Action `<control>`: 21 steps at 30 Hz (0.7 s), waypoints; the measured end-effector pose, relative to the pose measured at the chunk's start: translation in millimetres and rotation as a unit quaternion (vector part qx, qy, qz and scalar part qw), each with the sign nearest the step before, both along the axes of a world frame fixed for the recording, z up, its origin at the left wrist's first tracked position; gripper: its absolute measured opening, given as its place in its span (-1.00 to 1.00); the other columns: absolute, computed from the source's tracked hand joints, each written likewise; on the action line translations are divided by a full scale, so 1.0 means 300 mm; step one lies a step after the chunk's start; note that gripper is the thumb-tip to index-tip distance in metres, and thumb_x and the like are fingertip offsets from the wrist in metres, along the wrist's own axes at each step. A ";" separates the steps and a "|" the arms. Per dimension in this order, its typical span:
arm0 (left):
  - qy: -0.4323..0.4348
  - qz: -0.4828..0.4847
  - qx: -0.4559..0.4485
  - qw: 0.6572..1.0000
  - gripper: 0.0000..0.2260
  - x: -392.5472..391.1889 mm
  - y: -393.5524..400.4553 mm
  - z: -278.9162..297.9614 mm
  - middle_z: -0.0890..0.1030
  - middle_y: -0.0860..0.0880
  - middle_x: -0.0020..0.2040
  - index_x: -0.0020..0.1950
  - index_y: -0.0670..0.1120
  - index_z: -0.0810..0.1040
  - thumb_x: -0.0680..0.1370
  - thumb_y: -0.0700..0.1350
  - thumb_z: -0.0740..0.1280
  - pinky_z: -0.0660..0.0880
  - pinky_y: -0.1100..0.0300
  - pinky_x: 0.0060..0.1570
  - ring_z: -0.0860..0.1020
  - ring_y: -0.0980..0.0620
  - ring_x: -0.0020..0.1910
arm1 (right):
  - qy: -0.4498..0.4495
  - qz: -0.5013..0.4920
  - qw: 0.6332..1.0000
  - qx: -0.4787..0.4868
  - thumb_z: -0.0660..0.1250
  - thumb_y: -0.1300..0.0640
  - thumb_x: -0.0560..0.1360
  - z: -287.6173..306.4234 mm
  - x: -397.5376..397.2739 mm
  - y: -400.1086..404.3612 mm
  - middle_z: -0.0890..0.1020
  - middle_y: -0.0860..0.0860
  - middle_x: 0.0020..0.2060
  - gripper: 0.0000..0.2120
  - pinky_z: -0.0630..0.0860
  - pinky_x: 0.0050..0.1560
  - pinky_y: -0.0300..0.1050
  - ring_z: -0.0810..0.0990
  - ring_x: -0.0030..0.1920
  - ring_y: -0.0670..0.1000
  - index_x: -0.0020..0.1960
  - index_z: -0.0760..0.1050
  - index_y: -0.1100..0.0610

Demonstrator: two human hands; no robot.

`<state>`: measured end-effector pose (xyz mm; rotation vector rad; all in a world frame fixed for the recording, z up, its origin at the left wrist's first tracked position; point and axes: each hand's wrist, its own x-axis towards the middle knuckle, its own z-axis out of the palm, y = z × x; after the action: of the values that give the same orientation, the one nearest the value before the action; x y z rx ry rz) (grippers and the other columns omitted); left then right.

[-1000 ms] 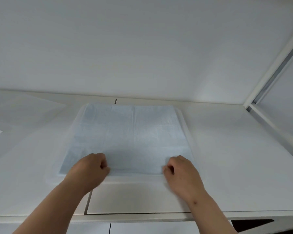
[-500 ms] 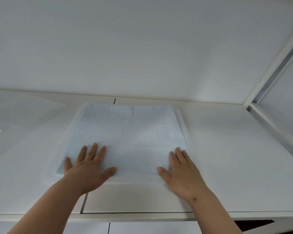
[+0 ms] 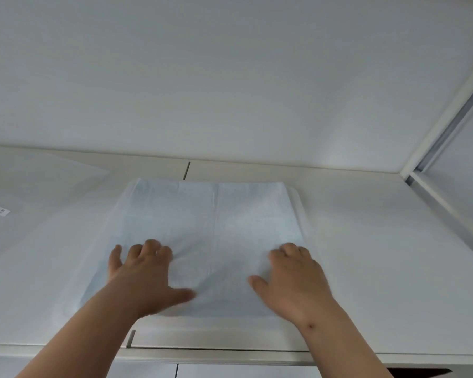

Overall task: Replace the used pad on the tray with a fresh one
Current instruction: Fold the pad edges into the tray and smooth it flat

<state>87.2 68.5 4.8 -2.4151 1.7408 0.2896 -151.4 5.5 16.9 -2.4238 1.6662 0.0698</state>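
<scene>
Both hands, left hand (image 3: pixel 141 276) and right hand (image 3: pixel 292 279), flat on pad (image 3: pixel 210 222).

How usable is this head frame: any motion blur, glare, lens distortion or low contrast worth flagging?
Head view: soft, even light with no hard glare; left hand and right hand are smeared by motion blur, most at the left thumb; the pale blue pad barely separates from the white tray and counter; wide-angle lens makes the window frame slant sharply.
</scene>
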 end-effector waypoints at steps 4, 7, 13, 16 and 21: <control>0.058 -0.012 -0.028 0.998 -0.19 -0.024 -0.040 -0.078 -0.22 0.08 0.59 0.56 0.18 -0.09 0.39 0.52 -0.09 -0.21 -0.15 0.50 -0.21 0.00 0.57 | -0.014 0.073 0.996 0.050 -0.08 -0.41 0.52 -0.106 0.060 -0.021 -0.26 -0.01 0.57 -0.22 -0.27 0.53 0.04 -0.34 0.55 0.01 0.59 -0.11 -0.02; 0.059 -0.012 0.013 0.998 -0.05 -0.008 -0.044 -0.121 -0.32 0.16 0.55 0.52 0.27 -0.29 0.16 0.57 -0.36 -0.24 -0.20 0.48 -0.29 0.02 0.55 | 0.009 0.062 0.995 0.072 -0.31 -0.52 0.33 -0.155 0.042 -0.041 -0.35 -0.04 0.54 -0.04 -0.33 0.51 0.09 -0.41 0.52 -0.01 0.58 -0.27 -0.02; 0.057 0.011 0.024 0.998 -0.21 0.001 -0.052 -0.105 -0.27 0.16 0.57 0.54 0.26 -0.21 0.41 0.52 -0.04 -0.19 -0.26 0.46 -0.25 0.01 0.56 | 0.024 -0.019 0.997 0.075 -0.07 -0.40 0.53 -0.131 -0.002 -0.065 -0.31 0.08 0.55 -0.14 -0.28 0.53 0.06 -0.34 0.55 0.08 0.59 -0.27 0.10; 0.059 -0.045 -0.030 0.997 -0.31 -0.057 -0.091 -0.092 -0.28 0.12 0.57 0.57 0.17 -0.16 0.49 0.32 -0.04 -0.23 -0.19 0.49 -0.25 0.04 0.56 | 0.005 0.033 0.999 0.037 -0.05 -0.39 0.53 -0.120 0.045 -0.079 -0.32 0.04 0.55 -0.17 -0.29 0.53 0.06 -0.38 0.53 0.06 0.59 -0.22 0.06; 0.089 -0.123 -0.023 0.988 -0.16 -0.129 -0.146 -0.134 -0.33 0.17 0.54 0.54 0.20 -0.27 0.28 0.45 -0.47 -0.24 -0.14 0.49 -0.29 0.05 0.54 | -0.001 0.102 0.993 0.057 -0.39 -0.50 0.25 -0.150 0.076 -0.112 -0.31 -0.04 0.56 -0.01 -0.30 0.53 0.04 -0.38 0.53 -0.01 0.59 -0.22 -0.04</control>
<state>48.4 24.7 -35.4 -2.2309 2.1204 0.4494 -128.7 -28.0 -28.1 -2.4960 1.3691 0.1882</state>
